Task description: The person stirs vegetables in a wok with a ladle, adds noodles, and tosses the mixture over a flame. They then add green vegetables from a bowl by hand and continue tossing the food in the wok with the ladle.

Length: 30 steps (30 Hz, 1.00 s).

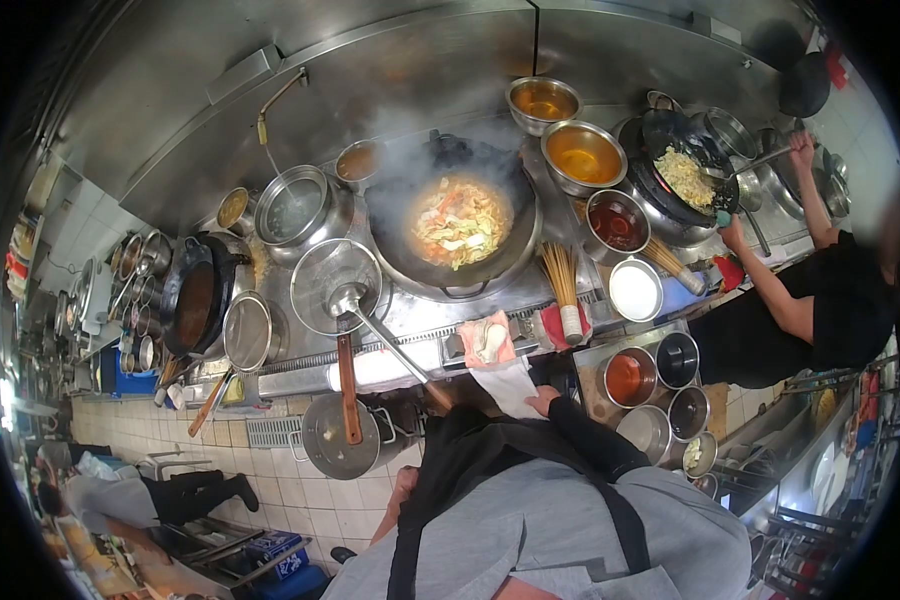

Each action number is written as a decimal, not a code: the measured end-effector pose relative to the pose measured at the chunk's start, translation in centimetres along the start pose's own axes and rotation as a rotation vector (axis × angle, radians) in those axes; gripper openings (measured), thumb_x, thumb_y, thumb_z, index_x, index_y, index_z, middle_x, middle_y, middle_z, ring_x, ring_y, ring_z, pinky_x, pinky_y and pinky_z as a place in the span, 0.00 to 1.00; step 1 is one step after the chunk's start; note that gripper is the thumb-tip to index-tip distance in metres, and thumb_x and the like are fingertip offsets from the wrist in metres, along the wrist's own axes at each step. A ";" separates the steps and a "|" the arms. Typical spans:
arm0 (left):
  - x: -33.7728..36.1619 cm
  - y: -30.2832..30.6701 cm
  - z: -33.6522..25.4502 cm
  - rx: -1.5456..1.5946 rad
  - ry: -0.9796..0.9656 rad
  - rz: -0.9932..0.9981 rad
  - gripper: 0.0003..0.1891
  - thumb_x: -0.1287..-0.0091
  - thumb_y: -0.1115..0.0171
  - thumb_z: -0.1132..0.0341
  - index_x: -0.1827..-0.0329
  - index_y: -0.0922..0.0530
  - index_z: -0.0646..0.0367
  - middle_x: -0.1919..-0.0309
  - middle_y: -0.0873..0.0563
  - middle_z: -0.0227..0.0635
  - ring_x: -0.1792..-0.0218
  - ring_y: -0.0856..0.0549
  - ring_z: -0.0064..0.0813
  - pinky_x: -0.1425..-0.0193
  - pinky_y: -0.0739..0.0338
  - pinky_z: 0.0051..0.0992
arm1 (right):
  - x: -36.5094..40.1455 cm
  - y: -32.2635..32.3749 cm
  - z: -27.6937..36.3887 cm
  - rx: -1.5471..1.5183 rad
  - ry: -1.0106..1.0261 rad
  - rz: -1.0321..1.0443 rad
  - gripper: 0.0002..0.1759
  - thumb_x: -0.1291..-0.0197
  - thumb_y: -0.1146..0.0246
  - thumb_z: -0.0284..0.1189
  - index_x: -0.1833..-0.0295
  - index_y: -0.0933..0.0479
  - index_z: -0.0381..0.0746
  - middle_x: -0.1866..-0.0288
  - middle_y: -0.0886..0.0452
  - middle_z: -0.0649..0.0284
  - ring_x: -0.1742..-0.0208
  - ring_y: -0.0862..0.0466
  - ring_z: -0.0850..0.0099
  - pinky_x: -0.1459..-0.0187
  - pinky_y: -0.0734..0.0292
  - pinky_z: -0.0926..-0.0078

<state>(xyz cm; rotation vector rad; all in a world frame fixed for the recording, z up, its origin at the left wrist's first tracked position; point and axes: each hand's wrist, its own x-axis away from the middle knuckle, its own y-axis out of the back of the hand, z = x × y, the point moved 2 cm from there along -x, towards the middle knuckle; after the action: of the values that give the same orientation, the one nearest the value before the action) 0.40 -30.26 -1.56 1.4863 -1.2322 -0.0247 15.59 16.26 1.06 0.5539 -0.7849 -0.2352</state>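
Note:
My right hand (543, 400) is at the counter's front edge, its fingers closed on a white cloth (507, 384) that hangs down there. Low at my side is my left hand (403, 488), away from the cookware; its fingers are too small to make out. Ahead of me a large wok (385, 235) steams on the stove, with sliced vegetables (460, 222) in broth inside. Left of it, a ladle (395, 342) rests with its bowl on a round mesh strainer (315, 268), whose wooden handle juts toward me. A folded pink cloth (485, 338) lies on the edge.
At right, another person's hands (734, 234) work a wok of fried rice (684, 180). Between the woks stand metal bowls of yellow liquid (582, 155), red sauce (618, 222) and bamboo brushes (560, 285). A deep pot (340, 440) stands below the counter. Behind left, another person (120, 500) bends.

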 end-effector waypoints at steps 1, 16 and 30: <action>-0.1 0.0 -0.1 -0.034 0.005 0.027 0.14 0.38 0.38 0.58 0.54 0.12 0.52 0.55 0.09 0.43 0.54 0.11 0.47 0.50 0.15 0.40 | 0.1 0.0 0.0 -0.002 0.004 -0.005 0.39 0.42 0.33 0.54 0.43 0.19 0.26 0.43 0.18 0.35 0.38 0.19 0.44 0.35 0.26 0.56; -0.6 -2.5 1.5 -0.052 -0.083 0.046 0.16 0.43 0.35 0.54 0.62 0.10 0.55 0.62 0.08 0.44 0.56 0.10 0.46 0.51 0.14 0.39 | -0.7 -1.1 -1.4 0.017 0.040 -0.045 0.37 0.43 0.33 0.53 0.46 0.18 0.27 0.46 0.17 0.36 0.40 0.18 0.44 0.36 0.25 0.55; -0.7 -2.6 2.0 -0.091 -0.077 0.047 0.14 0.40 0.36 0.54 0.61 0.11 0.54 0.59 0.09 0.46 0.56 0.10 0.49 0.52 0.15 0.41 | -0.7 -1.1 -1.3 -0.005 0.001 -0.010 0.36 0.43 0.32 0.52 0.44 0.17 0.29 0.44 0.17 0.36 0.39 0.18 0.45 0.35 0.25 0.56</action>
<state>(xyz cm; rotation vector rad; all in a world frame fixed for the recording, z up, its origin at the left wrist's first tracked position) 0.62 -31.70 -4.58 1.3879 -1.3107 -0.1063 16.03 16.10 -0.67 0.5531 -0.7808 -0.2457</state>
